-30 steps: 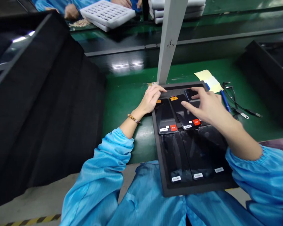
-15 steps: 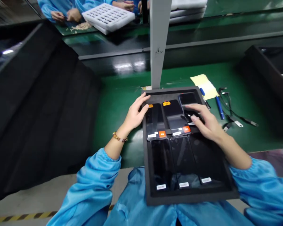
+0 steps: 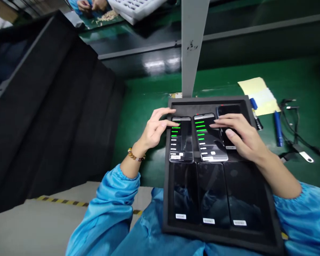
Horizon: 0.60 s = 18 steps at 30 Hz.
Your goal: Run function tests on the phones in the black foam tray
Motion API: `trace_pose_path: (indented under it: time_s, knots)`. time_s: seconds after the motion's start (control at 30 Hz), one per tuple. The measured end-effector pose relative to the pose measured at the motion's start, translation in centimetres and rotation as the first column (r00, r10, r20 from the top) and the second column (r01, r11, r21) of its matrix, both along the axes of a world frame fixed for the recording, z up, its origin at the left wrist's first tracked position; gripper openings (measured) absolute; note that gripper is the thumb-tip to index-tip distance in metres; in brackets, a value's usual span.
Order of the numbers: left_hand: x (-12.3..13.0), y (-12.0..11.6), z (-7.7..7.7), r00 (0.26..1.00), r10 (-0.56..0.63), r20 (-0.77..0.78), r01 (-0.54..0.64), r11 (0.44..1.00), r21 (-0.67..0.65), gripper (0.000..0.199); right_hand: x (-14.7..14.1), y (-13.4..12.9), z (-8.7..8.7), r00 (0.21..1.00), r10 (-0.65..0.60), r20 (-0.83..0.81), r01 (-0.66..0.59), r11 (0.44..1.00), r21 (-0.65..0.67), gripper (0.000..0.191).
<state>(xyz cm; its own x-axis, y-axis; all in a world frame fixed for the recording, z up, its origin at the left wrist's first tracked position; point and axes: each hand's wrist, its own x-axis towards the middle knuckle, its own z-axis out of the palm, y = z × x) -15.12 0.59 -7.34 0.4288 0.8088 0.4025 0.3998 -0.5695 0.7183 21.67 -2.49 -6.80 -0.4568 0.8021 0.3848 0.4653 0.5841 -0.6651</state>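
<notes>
A black foam tray (image 3: 221, 239) rests partly over my lap and holds several smartphones in two rows. My left hand (image 3: 156, 129) is open, its index fingertip at the screen of the upper left phone (image 3: 183, 142). That screen shows green and white lines of text. Beside it, the upper middle phone (image 3: 210, 140) shows a similar list and lies slightly tilted. My right hand (image 3: 244, 137) hovers with fingers apart, fingertips over that phone's right edge; it partly covers the dark upper right phone (image 3: 225, 111). Dark phones with white labels, such as the lower middle phone (image 3: 213, 192), fill the near row.
Stacked black trays (image 3: 61, 106) stand at the left. A grey post (image 3: 193, 49) rises behind the tray. To the right lie yellow paper (image 3: 252, 87), a blue pen (image 3: 278, 128) and black cables (image 3: 296, 124). Across the bench, a co-worker's hands (image 3: 92, 5) are near a white tray (image 3: 138, 7).
The two upper phones' screens have changed from dark with orange marks to green-and-white lists. My left index finger has reached onto the left screen; my right fingers have moved toward the middle phone. The view has shifted.
</notes>
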Motion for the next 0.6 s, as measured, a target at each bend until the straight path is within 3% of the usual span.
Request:
trace_pose_path:
  time_s: [0.2,0.37,0.6]
  knots:
    - [0.17,-0.36,0.55,0.988,-0.083,-0.132,0.092,0.994,0.062,0.057,0.34,-0.68,0.18,0.996,0.056,0.064,-0.056,0.998,-0.010,0.035]
    - [0.18,-0.18,0.58,0.952,0.006,-0.306,0.003,1.000,0.027,0.056,-0.03,-0.36,0.32,0.980,0.013,0.199,-0.008,1.000,-0.025,0.038]
    - [0.38,-0.23,0.50,0.935,0.061,-0.349,-0.056,0.998,0.023,0.057,-0.34,-0.34,0.16,0.965,-0.092,0.246,0.099,0.995,-0.017,0.041]
